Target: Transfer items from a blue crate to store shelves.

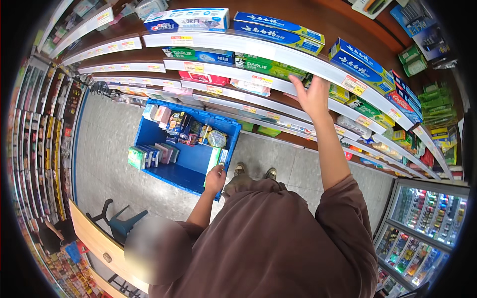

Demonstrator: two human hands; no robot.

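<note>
My left hand (215,179) is over the near right end of a blue plastic crate (190,158). Its fingers grip a slim green-and-white carton (213,159), and a narrow blue-and-white box (223,155) stands beside it. My right hand (313,96) reaches into the second shelf from the top, thumb spread and the other fingers partly hidden under the upper shelf's edge. Close by on that shelf lie green Darlie toothpaste cartons (261,66) and further Darlie boxes (367,110). What the hidden fingers touch cannot be seen.
Blue toothpaste boxes (277,33) and a Crest carton (188,20) line the top shelf, with its white price rail (257,46). Packages (179,121) sit along the crate's far side. Behind are a wooden table (93,238), a dark stool (126,223) and another person (52,236). A glass-door cooler (417,219) stands right.
</note>
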